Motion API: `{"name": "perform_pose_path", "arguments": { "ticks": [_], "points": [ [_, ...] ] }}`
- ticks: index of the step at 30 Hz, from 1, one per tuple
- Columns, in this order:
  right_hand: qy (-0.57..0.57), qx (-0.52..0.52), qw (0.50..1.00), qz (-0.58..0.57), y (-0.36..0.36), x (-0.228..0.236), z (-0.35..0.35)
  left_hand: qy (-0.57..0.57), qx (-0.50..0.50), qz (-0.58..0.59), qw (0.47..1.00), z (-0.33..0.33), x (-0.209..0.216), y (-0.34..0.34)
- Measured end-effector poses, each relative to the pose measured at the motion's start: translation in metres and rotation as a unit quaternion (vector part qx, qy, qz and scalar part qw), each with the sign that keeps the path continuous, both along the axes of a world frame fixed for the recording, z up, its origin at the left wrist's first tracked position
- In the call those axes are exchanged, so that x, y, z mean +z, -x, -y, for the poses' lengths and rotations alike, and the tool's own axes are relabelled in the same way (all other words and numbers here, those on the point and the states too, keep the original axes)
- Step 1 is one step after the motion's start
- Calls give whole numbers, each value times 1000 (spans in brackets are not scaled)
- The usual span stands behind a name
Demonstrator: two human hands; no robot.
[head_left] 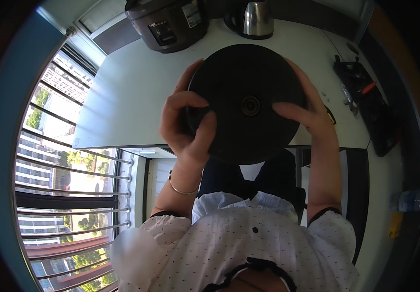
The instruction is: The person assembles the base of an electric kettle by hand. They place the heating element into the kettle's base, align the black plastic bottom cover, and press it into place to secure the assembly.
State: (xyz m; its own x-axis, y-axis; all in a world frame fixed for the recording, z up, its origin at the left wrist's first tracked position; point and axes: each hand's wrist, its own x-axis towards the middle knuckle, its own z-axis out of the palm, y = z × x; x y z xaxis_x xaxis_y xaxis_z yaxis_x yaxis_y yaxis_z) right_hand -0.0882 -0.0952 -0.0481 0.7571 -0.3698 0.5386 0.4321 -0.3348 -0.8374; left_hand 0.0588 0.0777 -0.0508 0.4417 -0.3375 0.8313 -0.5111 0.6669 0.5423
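Both my hands hold up a large round black disc point(239, 136) above the front edge of the table. It has a small ringed fitting at its centre and looks like the base of an electric kettle, though I cannot be sure. My left hand point(183, 119) grips the left side, with its thumb and a bent finger on the face towards me. Around the right edge curls my right hand point(312, 107), its thumb lying on the face. The other fingers are mostly hidden behind the disc.
On the white table point(132, 97) stand a dark rice cooker point(168, 27) and a steel kettle point(257, 19) at the back. An opened black tool case point(370, 107) with a red-handled tool point(368, 88) lies right. Beside my right wrist is a yellow-black object point(330, 116). A barred window point(68, 170) is left.
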Motion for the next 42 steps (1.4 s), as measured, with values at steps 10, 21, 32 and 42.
{"name": "perform_pose_path", "arguments": {
  "ticks": [10,21,32,42],
  "points": [
    [4,10,1000,13,6,-6,4,17,-35,8,999,4,-8,3],
    [-13,-1,999,-42,3,1,-3,-24,-3,-50,998,-4,-1,14],
    [69,-19,997,16,1,-8,0,-19,-18,-129,991,1,-2,22],
    [95,-76,992,27,3,-18,0,-8,-28,-121,992,0,-8,23]
  ]
}}
